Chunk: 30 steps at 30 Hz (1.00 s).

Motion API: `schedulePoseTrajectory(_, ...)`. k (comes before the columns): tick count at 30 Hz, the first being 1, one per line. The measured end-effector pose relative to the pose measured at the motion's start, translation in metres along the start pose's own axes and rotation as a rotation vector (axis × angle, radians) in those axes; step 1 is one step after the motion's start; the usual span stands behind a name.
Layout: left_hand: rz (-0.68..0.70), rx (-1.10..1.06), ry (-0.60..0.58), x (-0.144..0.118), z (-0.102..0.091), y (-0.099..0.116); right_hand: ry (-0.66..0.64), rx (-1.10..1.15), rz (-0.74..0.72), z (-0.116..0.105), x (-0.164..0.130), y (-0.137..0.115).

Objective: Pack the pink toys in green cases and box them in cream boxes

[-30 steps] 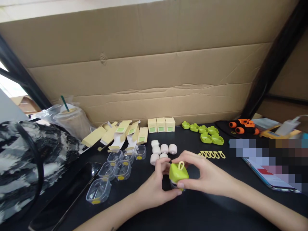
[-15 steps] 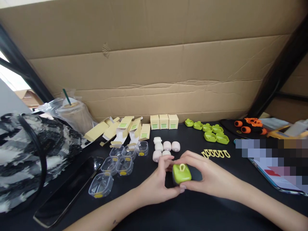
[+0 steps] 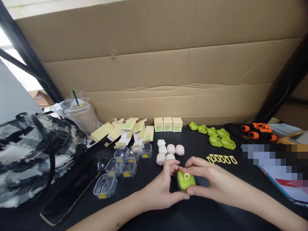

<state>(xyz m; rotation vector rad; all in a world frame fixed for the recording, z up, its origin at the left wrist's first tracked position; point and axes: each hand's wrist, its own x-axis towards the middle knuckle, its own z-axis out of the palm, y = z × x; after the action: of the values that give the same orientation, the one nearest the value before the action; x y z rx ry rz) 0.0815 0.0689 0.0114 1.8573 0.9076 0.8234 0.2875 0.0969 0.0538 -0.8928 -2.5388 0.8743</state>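
A small rounded-square box with a glossy green lid [image 3: 187, 181] is between my two hands, low in the middle of the head view. A pale yellow loop [image 3: 187, 176] stands up from the lid. My right hand [image 3: 207, 178] grips the box with thumb at the near side and fingers at the far side. My left hand [image 3: 166, 187] curves around its left side, thumb and fingertips touching the box. Just beyond my left fingers are several pale pink and white rounded pieces [image 3: 171, 149]. What is inside the box is hidden.
Clear plastic cups [image 3: 106, 186] with yellow stickers and a dark phone [image 3: 74, 189] lie left. Behind stand opened cartons [image 3: 130, 125] and yellow boxes [image 3: 167, 124]. Green lids [image 3: 216, 141], yellow loops [image 3: 222, 159] and an orange toy car [image 3: 261, 128] are right. Cardboard [image 3: 168, 70] closes off the back.
The whole view has shifted slightly, so things appear farther right and a little lower. Both hands stay around the green-lidded box; the loop looks shorter from this angle.
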Motion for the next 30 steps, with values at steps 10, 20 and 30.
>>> schedulePoseTrajectory(10, 0.185, 0.372, 0.174, -0.008, -0.003, 0.007, 0.05, -0.179, 0.115, -0.019, -0.001, 0.013)
schedulePoseTrajectory(20, -0.139, 1.203, 0.522, 0.028, -0.118, 0.06, 0.218, -0.16, 0.039, -0.019, 0.008, 0.039)
schedulePoseTrajectory(30, -0.568, 1.23, 0.623, 0.043, -0.177, 0.02, 0.556, -0.151, 0.018, -0.026, 0.011, 0.029)
